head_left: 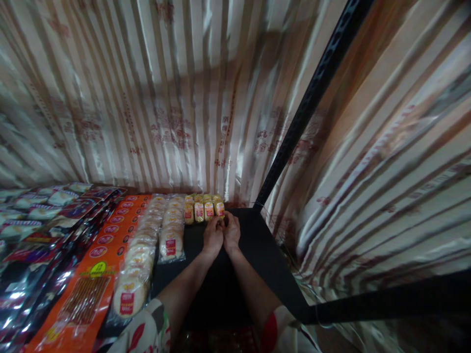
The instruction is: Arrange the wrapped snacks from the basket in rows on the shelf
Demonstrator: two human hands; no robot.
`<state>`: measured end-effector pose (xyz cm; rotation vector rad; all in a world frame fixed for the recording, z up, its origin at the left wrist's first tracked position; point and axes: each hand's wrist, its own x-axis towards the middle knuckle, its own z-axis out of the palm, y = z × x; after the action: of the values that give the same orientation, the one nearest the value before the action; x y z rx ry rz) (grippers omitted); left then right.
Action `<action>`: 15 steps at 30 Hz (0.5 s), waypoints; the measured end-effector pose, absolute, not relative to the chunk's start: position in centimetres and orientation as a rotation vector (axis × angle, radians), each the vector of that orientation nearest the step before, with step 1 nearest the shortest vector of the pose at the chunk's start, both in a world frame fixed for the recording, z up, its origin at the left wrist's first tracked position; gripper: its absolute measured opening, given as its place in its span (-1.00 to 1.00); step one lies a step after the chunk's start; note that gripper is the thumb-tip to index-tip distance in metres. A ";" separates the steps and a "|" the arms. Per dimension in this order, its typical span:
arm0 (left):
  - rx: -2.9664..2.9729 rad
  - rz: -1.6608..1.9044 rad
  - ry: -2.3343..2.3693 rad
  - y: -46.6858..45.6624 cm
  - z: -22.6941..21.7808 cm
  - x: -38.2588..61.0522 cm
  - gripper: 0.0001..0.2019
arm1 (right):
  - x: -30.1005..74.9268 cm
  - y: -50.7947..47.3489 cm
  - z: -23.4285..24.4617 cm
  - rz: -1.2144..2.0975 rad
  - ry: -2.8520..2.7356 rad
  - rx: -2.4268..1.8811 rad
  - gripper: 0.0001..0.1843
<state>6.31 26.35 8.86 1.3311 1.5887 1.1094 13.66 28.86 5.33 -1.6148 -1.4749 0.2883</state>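
Observation:
My left hand (213, 235) and my right hand (231, 231) meet over the black shelf, their fingers curled close together. They grip the lower edge of a small yellow-wrapped snack packet (220, 209), which stands at the right end of a short row. My fingertips are partly hidden behind the hands. Left of it in the row, similar packets (199, 212) with red and white labels stand side by side, with more behind them. A stack of round pastries in clear wrap (171, 230) lies beside this row.
The black shelf board (253, 255) ends at a slanting dark metal post (305, 105). To the left lie another line of wrapped pastries (138, 260), orange packs of stick snacks (91, 274) and dark shiny bags (44, 260). Printed, pleated sheeting (176, 98) hangs behind.

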 end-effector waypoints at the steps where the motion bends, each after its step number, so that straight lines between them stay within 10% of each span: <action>1: 1.340 1.113 1.593 26.4 8.7 6.3 -0.61 | 13.6 28.8 5.4 0.294 -1.473 -1.625 -0.63; 15: 1.362 1.150 1.594 26.4 7.8 6.1 -0.63 | 13.9 28.8 5.2 0.297 -1.523 -1.598 -0.64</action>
<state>6.11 26.44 7.79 1.3615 1.5939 1.1502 13.87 28.83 5.18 -1.5977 -1.5229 0.2967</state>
